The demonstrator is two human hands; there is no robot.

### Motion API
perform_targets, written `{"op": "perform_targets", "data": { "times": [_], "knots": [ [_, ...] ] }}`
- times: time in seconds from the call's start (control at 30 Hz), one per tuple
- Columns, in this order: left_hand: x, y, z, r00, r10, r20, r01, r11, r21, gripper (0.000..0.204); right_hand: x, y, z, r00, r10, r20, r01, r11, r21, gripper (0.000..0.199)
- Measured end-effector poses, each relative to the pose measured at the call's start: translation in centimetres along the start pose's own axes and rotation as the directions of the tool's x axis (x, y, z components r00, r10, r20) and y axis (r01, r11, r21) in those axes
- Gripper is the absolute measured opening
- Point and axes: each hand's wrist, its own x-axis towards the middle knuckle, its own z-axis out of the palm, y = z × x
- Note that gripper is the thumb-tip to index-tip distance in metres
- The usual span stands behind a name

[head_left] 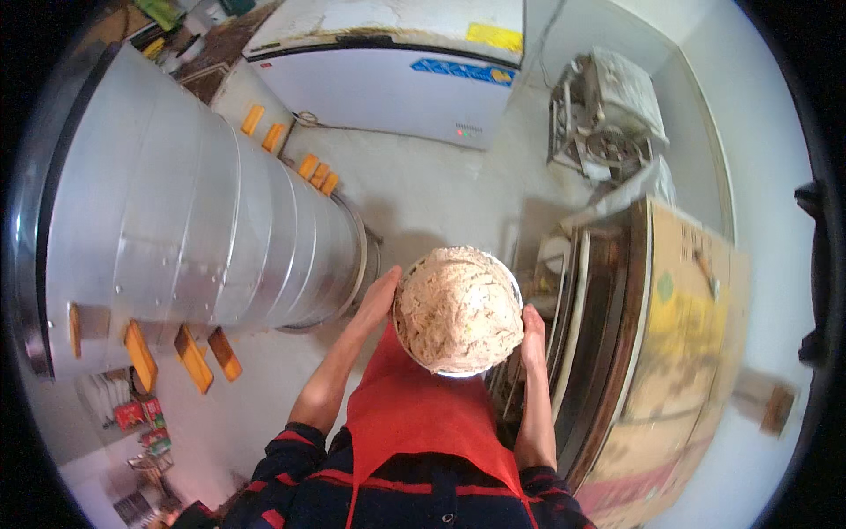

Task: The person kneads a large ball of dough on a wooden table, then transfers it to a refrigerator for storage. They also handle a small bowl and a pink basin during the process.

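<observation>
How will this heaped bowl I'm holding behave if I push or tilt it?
The bowl is probably heavy for its size: a dough-like mound heaps above its rim, and the left hand and right hand hold opposite sides. The mound's rough, creased surface suggests something soft that would likely dent when pushed. Heaped so high, it may slump if tilted.

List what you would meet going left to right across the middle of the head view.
Large metal cylinder, left hand, pale doughy mound, right hand, cardboard, pale wall.
</observation>
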Motion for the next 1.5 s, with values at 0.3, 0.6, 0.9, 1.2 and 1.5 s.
{"op": "perform_targets", "data": {
  "times": [0.3,0.6,0.9,1.2,1.5],
  "knots": [
    [0.0,1.0,0.4,0.992,0.054,-0.115,-0.044,0.995,0.086,0.08,2.9,0.4,0.1,0.986,-0.075,0.147,0.059,0.992,0.109,0.045],
    [-1.8,0.8,0.8,0.952,0.224,-0.208,-0.203,0.972,0.121,0.085,4.4,-1.6,0.2,0.935,-0.202,0.293,0.14,0.966,0.219,0.046],
    [-5.1,-0.5,2.6,0.807,0.25,-0.535,-0.326,0.944,-0.049,0.09,8.7,-6.1,3.4,0.713,-0.395,0.579,0.316,0.918,0.238,0.031],
    [-19.0,-0.7,7.2,0.555,0.07,-0.829,-0.461,0.855,-0.236,0.083,6.2,-14.4,5.6,0.559,-0.109,0.822,0.181,0.983,0.008,0.057],
    [-53.0,-15.8,25.3,0.408,-0.251,-0.878,-0.366,0.836,-0.409,0.092,-22.0,-5.7,-10.4,0.075,-0.031,0.997,0.139,0.99,0.02,0.08]
  ]
}}
